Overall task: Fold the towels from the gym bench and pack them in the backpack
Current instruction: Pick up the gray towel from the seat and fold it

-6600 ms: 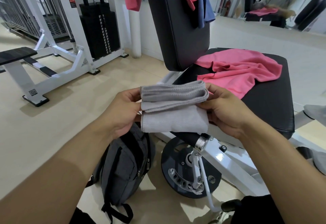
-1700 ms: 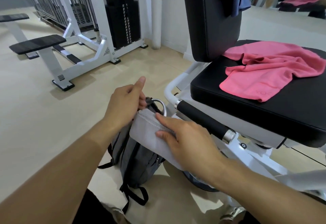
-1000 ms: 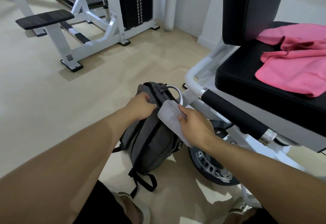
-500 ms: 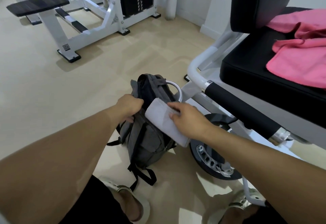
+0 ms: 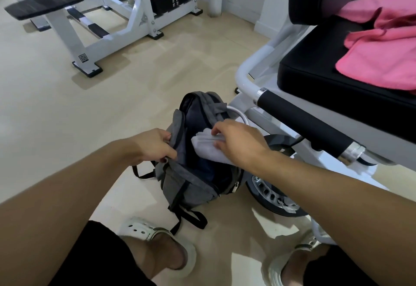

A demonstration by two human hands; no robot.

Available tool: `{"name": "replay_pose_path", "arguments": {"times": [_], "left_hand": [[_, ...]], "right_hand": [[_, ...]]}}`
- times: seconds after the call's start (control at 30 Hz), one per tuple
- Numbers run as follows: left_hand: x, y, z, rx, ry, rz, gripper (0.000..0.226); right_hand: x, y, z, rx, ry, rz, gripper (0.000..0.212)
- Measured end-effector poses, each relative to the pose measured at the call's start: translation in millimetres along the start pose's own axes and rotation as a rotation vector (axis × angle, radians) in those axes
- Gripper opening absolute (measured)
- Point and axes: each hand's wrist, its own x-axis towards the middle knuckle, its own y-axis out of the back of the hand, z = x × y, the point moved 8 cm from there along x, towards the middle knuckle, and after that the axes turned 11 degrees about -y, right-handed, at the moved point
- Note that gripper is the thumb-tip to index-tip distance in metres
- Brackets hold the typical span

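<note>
Both bare forearms reach forward and down from the bottom corners toward a grey fabric backpack (image 5: 191, 184) that stands on the pale floor, its top unzipped and gaping to show a dark lining. The left hand (image 5: 153, 146) comes in from the lower left with the wrist nearly straight; its fingers are curled and pressed together on the near left edge of the bag's opening, pinching the grey cloth and holding that side outward. The right hand (image 5: 238, 143) comes in from the right, palm down over the opening, the wrist bent slightly inward; its thumb and fingers close on a folded light grey towel (image 5: 208, 148), which lies tilted across the mouth of the bag, its far end poking up past the fingertips and its lower end down inside the dark interior. A crumpled pink towel (image 5: 378, 60) lies on the black padded seat of the gym bench (image 5: 315, 74) at the upper right, well apart from the bag, beside the upright black back pad. A black foam-covered bar with chrome ends runs just below the seat. On the white steel frame of the weight machine (image 5: 108, 40) at the upper left sits a small square code sticker (image 5: 82, 57); its pattern is too small to read, and no other writing is legible.
</note>
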Motion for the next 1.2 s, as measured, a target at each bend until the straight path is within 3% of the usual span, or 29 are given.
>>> {"name": "replay_pose_path", "arguments": {"times": [0.07,0.17,0.23,0.4,0.53,0.67,0.9,1.0,1.1,1.2], "left_hand": [[-1.9,-7.6,-3.9,0.036,-0.006,-0.036,0.059],[-7.7,-14.6,-6.5,0.09,-0.013,-0.06,0.051],[-8.8,-13.5,-10.4,0.12,-0.005,-0.07,0.062],[-9.8,-13.3,-17.1,-0.001,0.037,0.016,0.082],[-9.8,-19.4,-13.1,-0.151,0.052,0.16,0.058],[-9.5,-22.9,-12.1,-0.152,0.053,0.207,0.031],[-15.8,-12.6,-1.4,0.019,0.033,0.112,0.023],[-18.2,-13.6,2.8,0.073,0.021,0.106,0.023],[-17.9,-18.5,7.6,0.124,0.001,0.091,0.032],[-20.1,-22.9,9.1,0.152,0.001,0.089,0.047]], "right_hand": [[-3.6,-9.9,-5.2,-0.103,0.054,-0.035,0.025],[-5.0,-24.5,-4.9,-0.167,0.084,-0.105,0.026],[-6.2,-30.5,-3.5,-0.212,0.085,-0.14,0.032],[-10.9,-34.1,5.0,-0.378,-0.031,-0.216,0.041],[-6.5,-26.2,7.8,-0.154,-0.076,-0.156,0.041],[-2.7,-18.0,8.1,0.088,-0.084,-0.029,0.045],[-3.1,-43.4,0.2,0.108,0.027,-0.094,0.048],[-3.3,-37.6,-2.9,0.164,0.008,-0.01,0.042],[-1.9,-29.6,-3.9,0.238,-0.005,0.058,0.041],[-1.6,-40.6,-3.8,0.201,0.009,-0.004,0.042]]}}
